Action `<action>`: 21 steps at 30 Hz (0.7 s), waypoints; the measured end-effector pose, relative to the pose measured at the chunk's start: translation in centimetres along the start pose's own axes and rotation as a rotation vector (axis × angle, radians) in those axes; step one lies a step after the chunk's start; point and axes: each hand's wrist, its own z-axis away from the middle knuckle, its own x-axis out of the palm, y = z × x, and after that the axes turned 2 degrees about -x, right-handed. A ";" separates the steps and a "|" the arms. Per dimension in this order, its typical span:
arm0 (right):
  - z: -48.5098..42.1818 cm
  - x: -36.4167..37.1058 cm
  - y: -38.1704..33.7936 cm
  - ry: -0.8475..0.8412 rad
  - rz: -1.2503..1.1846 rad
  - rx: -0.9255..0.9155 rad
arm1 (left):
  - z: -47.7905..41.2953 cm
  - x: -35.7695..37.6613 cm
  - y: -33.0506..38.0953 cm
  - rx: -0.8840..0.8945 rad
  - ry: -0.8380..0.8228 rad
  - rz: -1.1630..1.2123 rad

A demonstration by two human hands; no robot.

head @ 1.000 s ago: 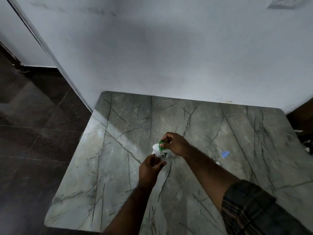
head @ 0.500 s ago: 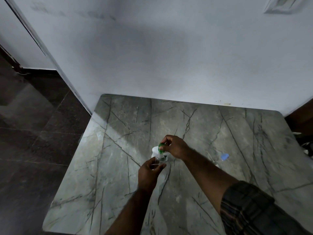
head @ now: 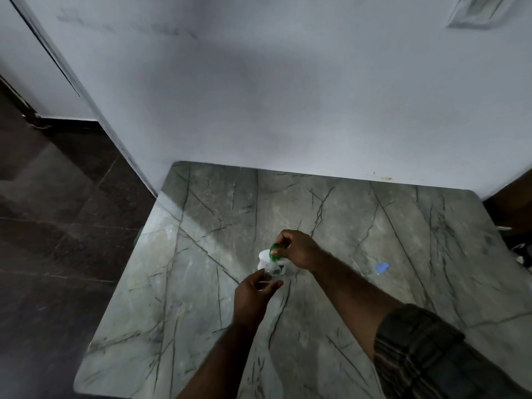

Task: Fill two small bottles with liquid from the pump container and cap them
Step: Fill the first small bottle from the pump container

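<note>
From my remote seat I look down through the head camera at a grey-green marble-patterned tabletop (head: 201, 283) with dark veins, pushed against a plain white wall (head: 288, 96). Both hands meet near the middle of the table.

The left hand (head: 254, 293) reaches in from the bottom edge, its thumb and fingers curled round a small clear plastic bottle (head: 271, 273). It holds the bottle roughly upright, just under the spout side of a white pump container (head: 263, 256). The bottle touches or nearly touches the container; I cannot tell which. I cannot make out how much liquid is in it.

The right hand (head: 300, 249) comes in from the right, fingers bent down and closed over the green pump head (head: 273, 250) on top of the container, with the thumb tucked at the near side. Most of the container's body is hidden behind that hand and the bottle. There is a dark patch low on the container or the bottle, but it is too small and blurred for me to read as a label or a brand.

To the right of the hands, well apart from them, a small blue round cap (head: 382, 267) lies flat on the marble. A thin pale line (head: 357, 263) lies between it and the right forearm, and I cannot identify it.

A dark plaid sleeve (head: 417, 349) is rolled up on the right arm. Dark glossy floor tiles (head: 57, 254) fill the left side of the view.
</note>
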 end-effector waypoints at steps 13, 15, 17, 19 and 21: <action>0.2 -0.3 -0.1 0.002 0.014 -0.023 | 0.3 -0.4 0.7 0.001 -0.039 0.089; 0.2 -0.6 -0.4 0.010 0.013 -0.027 | 0.5 -0.6 1.0 0.014 -0.036 0.082; 0.1 -0.7 -0.5 0.009 0.027 -0.028 | 0.4 -0.6 1.1 0.021 -0.028 0.065; 0.1 -0.5 -0.4 0.010 0.026 -0.028 | 0.3 -0.6 1.0 0.015 -0.025 0.058; 0.2 -0.1 -0.1 0.007 0.027 -0.025 | 0.1 -0.4 0.7 0.000 -0.027 0.051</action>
